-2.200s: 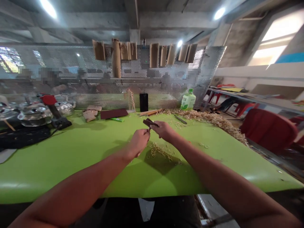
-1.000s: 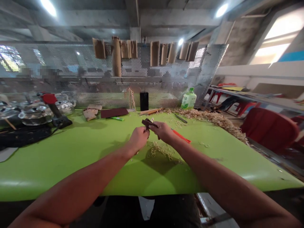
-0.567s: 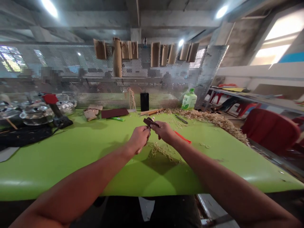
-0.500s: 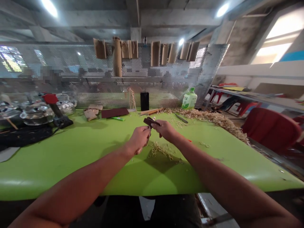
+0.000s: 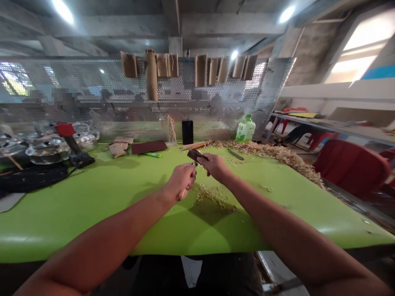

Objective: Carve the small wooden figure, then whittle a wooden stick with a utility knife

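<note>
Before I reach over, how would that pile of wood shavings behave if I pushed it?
The pile of wood shavings looks light and loose, thin curls heaped with gaps, so it would probably scatter rather than slide as one mass. Stray curls lying apart on the green table suggest it spreads easily.

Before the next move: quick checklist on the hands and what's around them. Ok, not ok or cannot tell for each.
1. Right hand gripping the dark flat piece: ok, pinched in the fingers.
2. Left hand closed on the pale wooden stick: ok, but its upper end is hidden.
3. Dark flat piece against the stick: cannot tell, fingers hide the contact.
4. Loose wood shavings under the hands: not ok, curls lie on the green table top.
5. Green-capped bottle: ok, upright, apart from the hands.
</note>
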Demonstrator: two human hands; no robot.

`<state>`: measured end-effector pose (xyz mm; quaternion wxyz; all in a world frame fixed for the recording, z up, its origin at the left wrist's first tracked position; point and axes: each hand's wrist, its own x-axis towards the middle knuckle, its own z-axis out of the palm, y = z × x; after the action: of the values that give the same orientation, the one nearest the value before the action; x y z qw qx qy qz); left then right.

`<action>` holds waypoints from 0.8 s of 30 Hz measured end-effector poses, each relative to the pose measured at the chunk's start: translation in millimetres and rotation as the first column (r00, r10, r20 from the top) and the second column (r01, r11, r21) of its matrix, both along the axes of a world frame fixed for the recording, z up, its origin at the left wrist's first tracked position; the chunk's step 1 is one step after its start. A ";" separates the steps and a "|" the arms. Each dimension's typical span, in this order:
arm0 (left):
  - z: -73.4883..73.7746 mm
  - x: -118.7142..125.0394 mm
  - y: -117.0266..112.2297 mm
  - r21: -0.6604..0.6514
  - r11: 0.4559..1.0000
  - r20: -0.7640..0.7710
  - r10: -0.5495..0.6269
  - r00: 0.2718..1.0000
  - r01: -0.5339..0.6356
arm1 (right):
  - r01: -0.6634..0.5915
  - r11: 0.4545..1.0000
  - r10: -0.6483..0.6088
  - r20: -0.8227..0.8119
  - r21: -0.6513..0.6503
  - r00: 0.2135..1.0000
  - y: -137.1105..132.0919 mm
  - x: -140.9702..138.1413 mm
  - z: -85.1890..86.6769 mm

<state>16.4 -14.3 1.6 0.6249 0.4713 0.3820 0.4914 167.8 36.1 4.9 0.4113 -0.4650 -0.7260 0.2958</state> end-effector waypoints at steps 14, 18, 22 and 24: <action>-1.7 -0.8 -1.3 -0.040 0.999 0.052 0.004 0.999 -0.002 | -0.034 0.999 0.033 0.046 0.029 0.998 -4.9 0.0 -6.2; -3.5 0.0 -3.1 -0.033 0.999 0.052 -0.027 0.998 0.029 | 0.038 0.999 -0.038 -0.003 -0.028 0.999 7.6 5.2 1.8; -3.1 -1.8 -1.6 -0.053 0.999 0.047 0.001 0.999 0.001 | 0.031 0.999 -0.031 0.046 -0.008 0.998 2.5 0.6 -3.1; -0.2 -2.3 -1.5 -0.060 0.998 0.052 0.018 0.998 -0.014 | -0.017 1.000 0.016 0.046 0.008 0.999 -4.5 -2.7 -7.4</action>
<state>14.1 -15.8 1.4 0.6445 0.4364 0.3837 0.4970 165.1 31.6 -2.5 0.3942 -0.4640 -0.7403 0.2853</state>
